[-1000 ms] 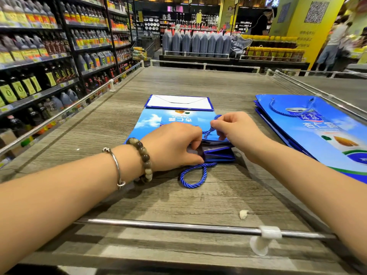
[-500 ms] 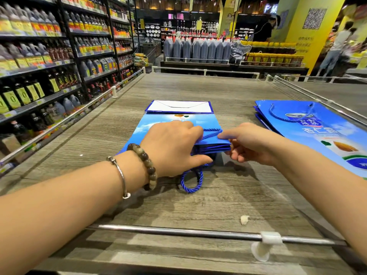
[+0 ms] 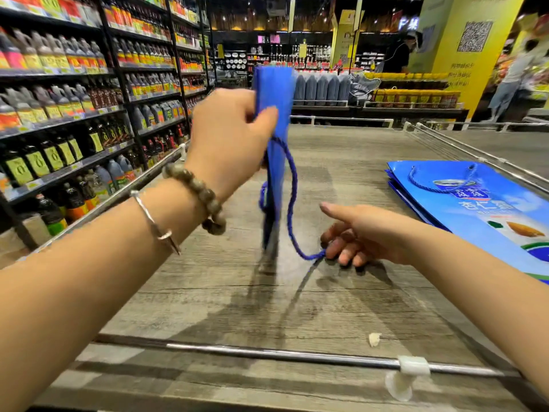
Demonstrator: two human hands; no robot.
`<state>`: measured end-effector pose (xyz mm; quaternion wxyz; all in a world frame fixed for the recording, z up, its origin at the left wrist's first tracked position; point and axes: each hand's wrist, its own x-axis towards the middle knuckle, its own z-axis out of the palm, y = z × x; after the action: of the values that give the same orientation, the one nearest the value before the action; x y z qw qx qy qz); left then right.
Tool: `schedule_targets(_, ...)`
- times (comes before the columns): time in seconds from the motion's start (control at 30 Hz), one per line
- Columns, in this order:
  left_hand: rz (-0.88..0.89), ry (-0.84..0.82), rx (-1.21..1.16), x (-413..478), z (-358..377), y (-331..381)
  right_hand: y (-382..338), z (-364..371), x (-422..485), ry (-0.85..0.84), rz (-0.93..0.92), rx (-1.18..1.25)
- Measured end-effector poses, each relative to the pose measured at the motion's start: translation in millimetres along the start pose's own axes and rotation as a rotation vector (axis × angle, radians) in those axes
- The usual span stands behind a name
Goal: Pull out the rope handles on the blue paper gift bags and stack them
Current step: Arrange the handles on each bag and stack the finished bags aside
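Note:
A folded blue paper gift bag stands on edge, lifted off the wooden shelf top, and is blurred by motion. My left hand grips it near its upper part. A blue rope handle hangs from the bag in a long loop down to my right hand, whose lower fingers curl around the rope's end while the index finger points out. The right hand rests low over the shelf. A stack of flat blue gift bags with handles pulled out lies at the right.
The work surface is a grey wooden display shelf with metal rails at the front, left and right. A small white scrap lies near the front rail. Bottle shelves line the left aisle; people stand far back at the right.
The bag lay flat under both hands; my left hand has now lifted it upright on edge. My right hand has drawn a rope handle out and down to the right.

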<state>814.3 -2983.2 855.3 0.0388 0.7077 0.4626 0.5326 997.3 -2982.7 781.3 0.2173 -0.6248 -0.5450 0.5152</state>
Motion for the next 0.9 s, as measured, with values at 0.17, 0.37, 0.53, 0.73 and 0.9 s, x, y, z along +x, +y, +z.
schedule_targets(0.17, -0.663, 0.086, -0.782, -6.1, 2.2, -9.8, 1.6, 1.6, 1.5, -0.106, -0.043, 0.134)
schedule_targets(0.37, -0.932, -0.061, -0.866, -43.4, 1.4, -31.4, -2.5, -16.6, -3.5, 0.081, -0.075, 0.434)
schedule_targets(0.53, -1.076, -0.52, -0.543, -58.4, -17.3, -40.9, 2.0, -20.2, -2.2, 0.163, -0.038, 0.299)
schedule_targets(0.73, -0.313, -0.729, 0.019, -41.0, -13.4, -23.4, 6.8, -17.6, -0.4, 0.195, 0.022, 0.165)
schedule_targets(0.9, 0.195, -0.794, 0.368, -41.6, 35.0, -20.1, 9.2, -19.0, 1.1, 0.202, 0.037, 0.06)
